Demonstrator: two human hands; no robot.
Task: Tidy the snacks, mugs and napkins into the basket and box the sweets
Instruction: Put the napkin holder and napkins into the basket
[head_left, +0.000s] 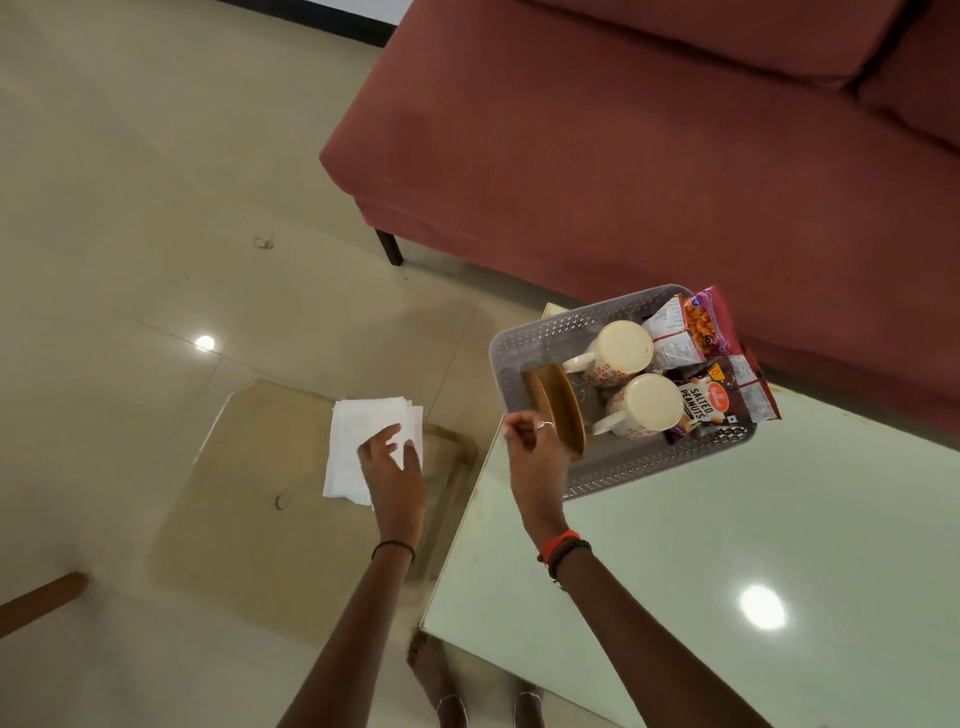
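Two hands: left hand (390, 457) gripping a stack of white napkins (363, 441) above the floor (130, 260); right hand (535, 447) pinching two brown wooden plates (561, 410) on edge inside the grey basket (524, 338). Also inside: two mugs (623, 348), two snack packets (722, 395). Basket on a glossy pale tabletop (727, 545). Beyond, a red sofa (623, 156).

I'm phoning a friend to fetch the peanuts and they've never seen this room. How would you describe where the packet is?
Find the pale table in front of the red sofa; a grey perforated basket sits at its corner. Inside, beside two cream mugs lying on their sides, are snack packets. The peanut packet is the dark one nearest the lower mug, printed SALTED PEANUTS, unlike the orange-and-white packet above.
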